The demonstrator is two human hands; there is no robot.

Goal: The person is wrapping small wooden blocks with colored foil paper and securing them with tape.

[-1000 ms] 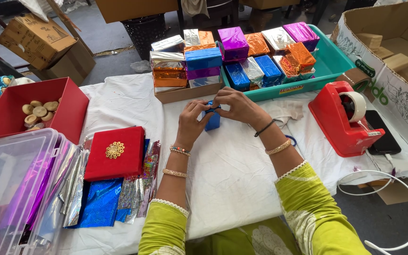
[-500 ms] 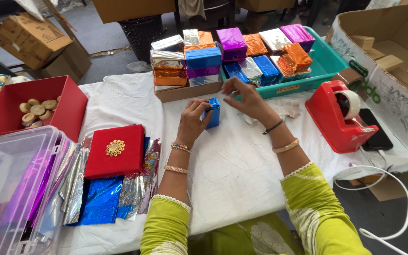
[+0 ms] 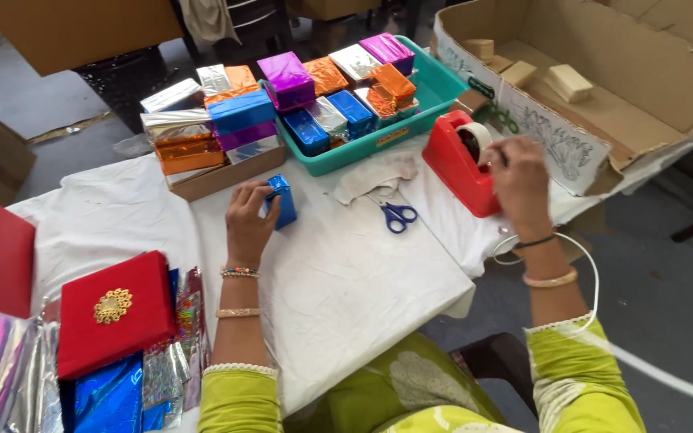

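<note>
box: small blue foil-wrapped box (image 3: 283, 200) upright on the white tablecloth (image 3: 338, 281), in front of the teal plastic tray (image 3: 431, 92)
left hand (image 3: 249, 224): curled round the box's left side, holding it
right hand (image 3: 520, 180): at the tape roll on the red tape dispenser (image 3: 459, 164), fingers bent; grip on tape unclear
between: blue-handled scissors (image 3: 397, 216), crumpled white cloth (image 3: 378, 172)
tray: foil-wrapped boxes in mixed colours
near left: red square box with gold ornament (image 3: 114, 313)

open cloth (image 3: 346, 281) centre, scissors (image 3: 399, 216) between hands
</note>
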